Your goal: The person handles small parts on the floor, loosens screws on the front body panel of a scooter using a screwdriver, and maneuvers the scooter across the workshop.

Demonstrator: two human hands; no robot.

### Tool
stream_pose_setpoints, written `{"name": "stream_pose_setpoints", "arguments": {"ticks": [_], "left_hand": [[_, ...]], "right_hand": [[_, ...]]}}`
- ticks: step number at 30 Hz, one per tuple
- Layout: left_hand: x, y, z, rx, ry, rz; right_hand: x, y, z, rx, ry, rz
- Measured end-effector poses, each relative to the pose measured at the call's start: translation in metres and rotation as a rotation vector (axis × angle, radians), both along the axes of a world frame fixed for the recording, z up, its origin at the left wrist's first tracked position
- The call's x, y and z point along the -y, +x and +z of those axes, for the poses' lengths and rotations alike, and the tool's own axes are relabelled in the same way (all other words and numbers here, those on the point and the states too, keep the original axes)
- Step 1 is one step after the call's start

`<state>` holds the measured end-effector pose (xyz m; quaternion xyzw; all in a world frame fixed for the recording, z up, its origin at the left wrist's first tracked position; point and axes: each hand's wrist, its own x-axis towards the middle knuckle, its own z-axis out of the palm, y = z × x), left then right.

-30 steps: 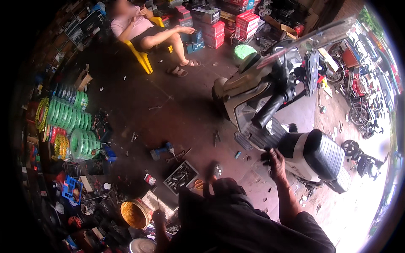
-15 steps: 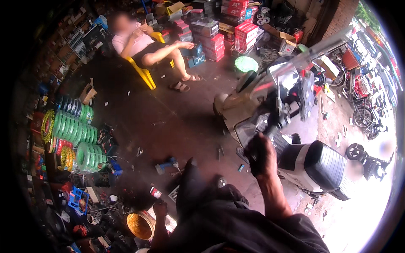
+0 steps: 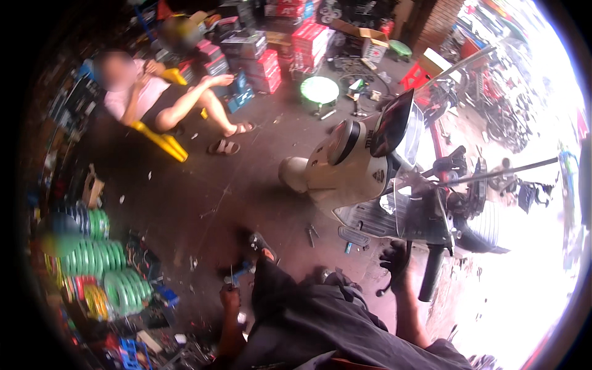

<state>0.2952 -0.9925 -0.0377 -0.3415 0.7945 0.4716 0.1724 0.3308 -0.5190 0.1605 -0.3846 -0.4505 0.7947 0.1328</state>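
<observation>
My right hand (image 3: 398, 264), its fingers blackened, is beside the handlebar with its fingers apart. A dark brake lever with a rounded tip crosses in front of it, next to the black handlebar grip (image 3: 435, 272). The white scooter (image 3: 345, 169) has a ridged footboard (image 3: 373, 217). My left hand (image 3: 230, 298) hangs low beside my leg, fingers closed. A thin pale shaft rises above it; what it belongs to I cannot make out. Just beyond that hand a blue power tool (image 3: 245, 269) lies on the floor, partly hidden.
A person (image 3: 139, 92) sits on a yellow chair (image 3: 161, 143) at the far left. Green-wrapped tyre coils (image 3: 92, 258) are stacked on the left. Red boxes (image 3: 267, 71) and a green-topped stool (image 3: 319, 90) stand at the back. Pliers-like tools (image 3: 312, 234) lie on the floor.
My view has swung right. My right hand, earlier closed at the handlebar, now has its fingers apart below it. The handlebar appears closer. My left hand appears beside the blue power tool.
</observation>
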Motion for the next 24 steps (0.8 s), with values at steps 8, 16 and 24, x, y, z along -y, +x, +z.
{"name": "stream_pose_setpoints", "arguments": {"ticks": [8, 16, 24], "left_hand": [[0.111, -0.171, 0.004, -0.078, 0.025, -0.094], [0.117, -0.304, 0.067, 0.093, -0.109, -0.239], [0.051, -0.424, 0.035, -0.133, -0.083, -0.652]], "right_hand": [[0.068, -0.168, -0.024, 0.268, 1.044, -0.394], [0.075, -0.222, -0.017, 0.593, 1.144, -0.752], [0.055, -0.211, -0.013, 0.796, 1.175, -0.668]]}}
